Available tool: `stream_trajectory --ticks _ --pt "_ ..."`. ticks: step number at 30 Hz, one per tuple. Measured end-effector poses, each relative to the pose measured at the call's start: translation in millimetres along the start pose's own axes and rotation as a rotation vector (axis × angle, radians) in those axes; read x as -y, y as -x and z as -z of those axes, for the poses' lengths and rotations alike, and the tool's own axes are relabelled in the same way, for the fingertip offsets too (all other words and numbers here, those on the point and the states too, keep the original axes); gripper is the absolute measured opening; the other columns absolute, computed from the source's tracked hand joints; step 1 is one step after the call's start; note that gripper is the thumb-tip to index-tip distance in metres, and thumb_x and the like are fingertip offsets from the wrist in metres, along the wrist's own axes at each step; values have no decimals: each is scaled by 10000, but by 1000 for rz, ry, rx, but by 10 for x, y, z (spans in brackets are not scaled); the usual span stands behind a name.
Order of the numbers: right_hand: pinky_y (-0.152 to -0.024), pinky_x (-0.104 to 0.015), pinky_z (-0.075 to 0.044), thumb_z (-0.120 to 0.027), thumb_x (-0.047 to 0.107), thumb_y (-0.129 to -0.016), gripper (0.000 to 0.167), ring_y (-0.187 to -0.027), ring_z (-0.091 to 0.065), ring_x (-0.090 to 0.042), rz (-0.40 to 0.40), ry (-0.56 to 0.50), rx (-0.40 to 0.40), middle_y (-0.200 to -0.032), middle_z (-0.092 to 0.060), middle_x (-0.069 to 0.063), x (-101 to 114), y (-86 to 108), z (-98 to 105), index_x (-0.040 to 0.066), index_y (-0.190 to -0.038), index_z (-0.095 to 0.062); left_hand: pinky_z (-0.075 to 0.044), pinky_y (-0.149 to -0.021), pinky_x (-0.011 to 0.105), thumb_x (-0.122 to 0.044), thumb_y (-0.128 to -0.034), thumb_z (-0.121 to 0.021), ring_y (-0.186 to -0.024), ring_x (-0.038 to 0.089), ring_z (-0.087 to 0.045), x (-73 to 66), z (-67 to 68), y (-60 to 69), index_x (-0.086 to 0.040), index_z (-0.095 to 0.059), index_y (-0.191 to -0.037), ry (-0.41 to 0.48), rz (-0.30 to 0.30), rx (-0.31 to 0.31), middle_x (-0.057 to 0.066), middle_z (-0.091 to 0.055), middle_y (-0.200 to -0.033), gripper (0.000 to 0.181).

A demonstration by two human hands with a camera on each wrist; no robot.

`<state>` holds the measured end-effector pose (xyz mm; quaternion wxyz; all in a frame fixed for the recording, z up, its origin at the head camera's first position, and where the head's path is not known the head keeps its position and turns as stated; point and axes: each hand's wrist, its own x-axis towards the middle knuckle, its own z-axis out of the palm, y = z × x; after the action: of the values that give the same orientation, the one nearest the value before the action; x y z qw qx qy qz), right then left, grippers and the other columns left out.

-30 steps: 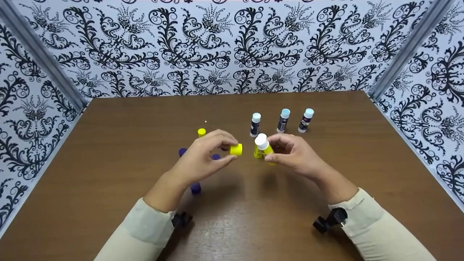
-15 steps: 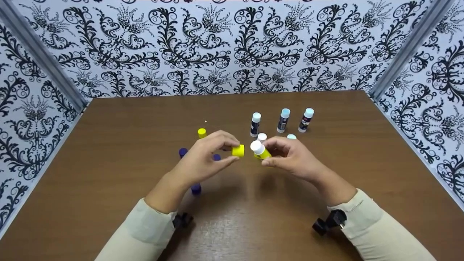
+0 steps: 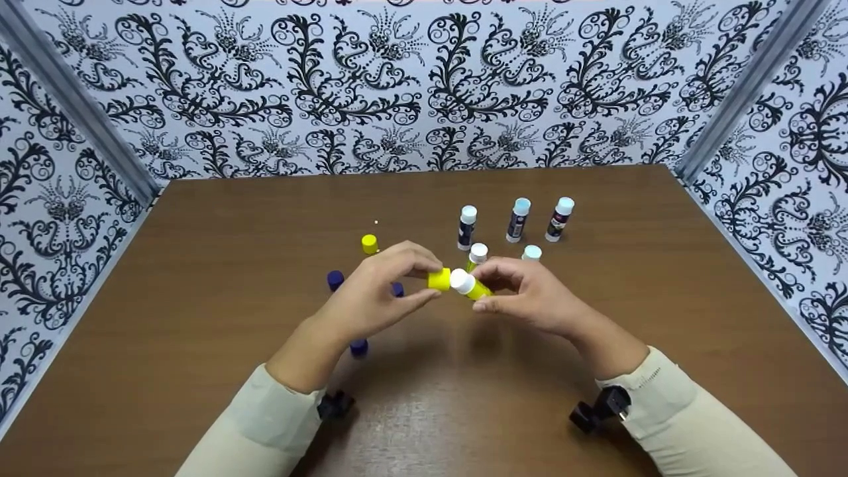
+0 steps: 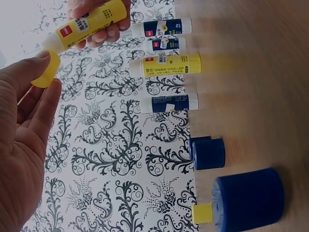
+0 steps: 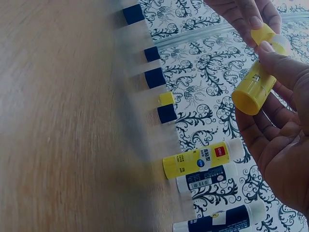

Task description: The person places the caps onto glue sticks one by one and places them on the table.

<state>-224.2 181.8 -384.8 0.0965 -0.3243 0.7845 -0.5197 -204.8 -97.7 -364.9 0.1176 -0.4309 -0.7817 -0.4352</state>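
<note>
Between thumb and fingers my left hand (image 3: 377,291) pinches a yellow cap (image 3: 438,279). My right hand (image 3: 540,291) grips a yellow glue stick (image 3: 479,291) tilted to the left, its white top (image 3: 462,281) at the cap's open side. In the left wrist view the cap (image 4: 47,72) meets the white end of the glue stick (image 4: 89,26); whether it sits over that end cannot be told. Just behind my right hand another yellow glue stick (image 4: 166,65) stands upright, uncapped, partly covered by the hand in the head view.
Dark blue glue sticks with pale tops, such as one (image 3: 467,227) at the back, stand upright on the brown table (image 3: 424,424). Several dark blue caps (image 3: 358,347) and one yellow cap (image 3: 369,244) lie around my left hand. Patterned walls (image 3: 424,86) enclose the table.
My right hand has moved left and tipped the glue stick toward the cap. My left hand has shifted slightly right, so cap and stick now meet.
</note>
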Motion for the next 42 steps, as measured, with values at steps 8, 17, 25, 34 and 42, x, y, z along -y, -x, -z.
stream_trajectory --ticks 8,17,25,34,42 --pt "-906 -278 -581 -811 138 -907 307 -998 -658 -197 12 44 7 -1104 -688 -72 -24 -2 -15 89 -1196 -719 -594 -984 261 -53 -912 -789 -1102 190 -687 -3 -19 -9 -11 -679 -1156 -24 -30 7 108 -687 -1174 271" --pt "-911 -313 -586 -818 161 -903 317 -1009 -648 -211 -13 58 5 -1113 -692 -64 -15 17 -25 101 -1200 -725 -596 -977 256 -64 -910 -793 -1101 203 -690 0 -40 -4 -6 -673 -1146 -22 -39 8 114 -686 -1168 271" --pt "-887 -314 -585 -829 155 -890 319 -997 -646 -194 -11 91 -13 -1105 -697 -48 -27 13 -29 115 -1194 -742 -609 -967 293 -25 -902 -791 -1089 208 -685 8 -54 -5 1 -671 -1127 3 -55 7 113 -687 -1151 256" --pt "-913 -308 -589 -829 160 -892 337 -1022 -637 -181 6 104 -14 -1135 -708 -57 -44 7 -18 116 -1215 -745 -593 -979 248 -28 -905 -790 -1088 193 -685 5 -49 -9 -5 -676 -1132 -12 -48 18 104 -688 -1153 255" --pt "-923 -317 -582 -831 164 -891 336 -1029 -634 -184 -4 114 -16 -1139 -711 -48 -29 12 -22 124 -1215 -750 -591 -970 230 -34 -909 -787 -1080 191 -690 1 -48 -9 -7 -683 -1132 -22 -39 25 102 -692 -1150 247"
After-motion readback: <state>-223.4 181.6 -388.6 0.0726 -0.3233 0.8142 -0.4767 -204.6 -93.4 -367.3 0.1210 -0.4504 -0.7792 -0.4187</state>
